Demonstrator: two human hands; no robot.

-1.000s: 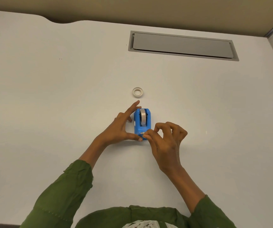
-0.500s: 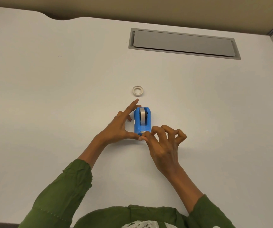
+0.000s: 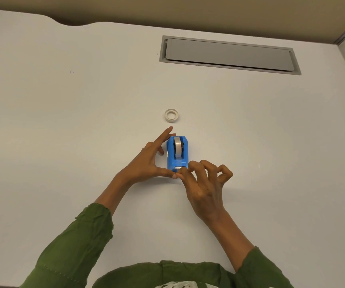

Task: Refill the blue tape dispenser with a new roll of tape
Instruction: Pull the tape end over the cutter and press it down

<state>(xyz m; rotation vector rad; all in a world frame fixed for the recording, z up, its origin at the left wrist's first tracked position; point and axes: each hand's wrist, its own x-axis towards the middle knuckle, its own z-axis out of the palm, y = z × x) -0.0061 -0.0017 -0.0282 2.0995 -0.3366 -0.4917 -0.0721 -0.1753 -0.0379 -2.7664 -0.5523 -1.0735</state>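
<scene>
I've got the blue tape dispenser (image 3: pixel 177 155) standing mid-tabletop (image 3: pixel 63 121), a roll (image 3: pixel 178 146) seated in its cradle. My left hand (image 3: pixel 149 161) brackets it, index finger along the far end and thumb at the near end; that's bracing, I'd say, so it can't skid. My right hand (image 3: pixel 203 185) pinches at the cutter end, fingers (image 3: pixel 192 166) curled, probably on the tape tail, though the tape itself is too small to make out. A white ring (image 3: pixel 171 116) lies just beyond, toward the far edge, apart from everything. The grey hatch (image 3: pixel 228 55) sits near the far edge. Nothing blocks either hand.
</scene>
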